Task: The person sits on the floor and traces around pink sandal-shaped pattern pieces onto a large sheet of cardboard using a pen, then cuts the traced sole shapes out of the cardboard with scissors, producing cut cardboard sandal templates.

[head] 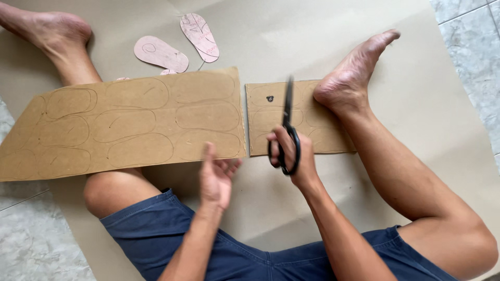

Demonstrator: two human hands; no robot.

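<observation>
My right hand [294, 158] grips black scissors [287, 130], blades closed and pointing away over a small cut-off piece of brown cardboard [265, 122]. That piece lies under my right foot [349, 78]. My left hand [216, 174] is open, thumb up, at the near edge of the long cardboard sheet [125, 125], which carries several drawn sole outlines. A narrow gap separates the two cardboard pieces.
Two pink sole-shaped templates [179, 44] lie beyond the long sheet on brown paper [291, 36] that covers the floor. Grey tiles [469, 47] show at the right and lower left. My left foot [52, 31] rests at the top left; my knees flank the work.
</observation>
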